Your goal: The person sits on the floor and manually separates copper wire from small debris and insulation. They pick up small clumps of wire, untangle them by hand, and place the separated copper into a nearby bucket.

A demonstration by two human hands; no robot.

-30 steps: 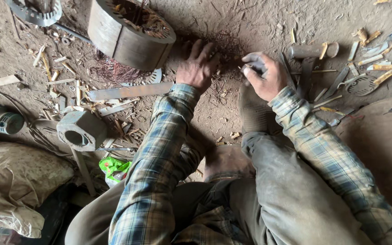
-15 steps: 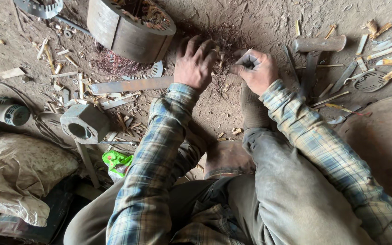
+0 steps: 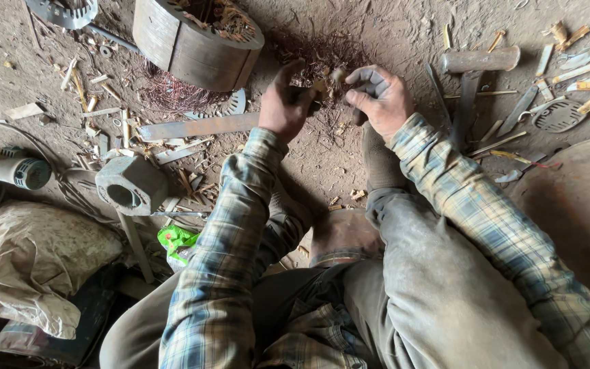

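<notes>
- Sitting on the dirt floor (image 3: 349, 157), I have the round motor stator (image 3: 196, 41) well ahead to my left, its slots stuffed with wire.
- Tangled thin copper wire (image 3: 326, 58) lies just beyond my hands; it looks light, springy and snaggy, best pinched in a bunch.
- My left hand (image 3: 285, 102) is clenched on a clump of it.
- My right hand (image 3: 380, 96), fingers curled, grips a small piece I cannot identify.

A crumpled green wrapper (image 3: 176, 240) lies by the left knee; a wrinkled beige sack (image 3: 32, 263) sits at lower left.
</notes>
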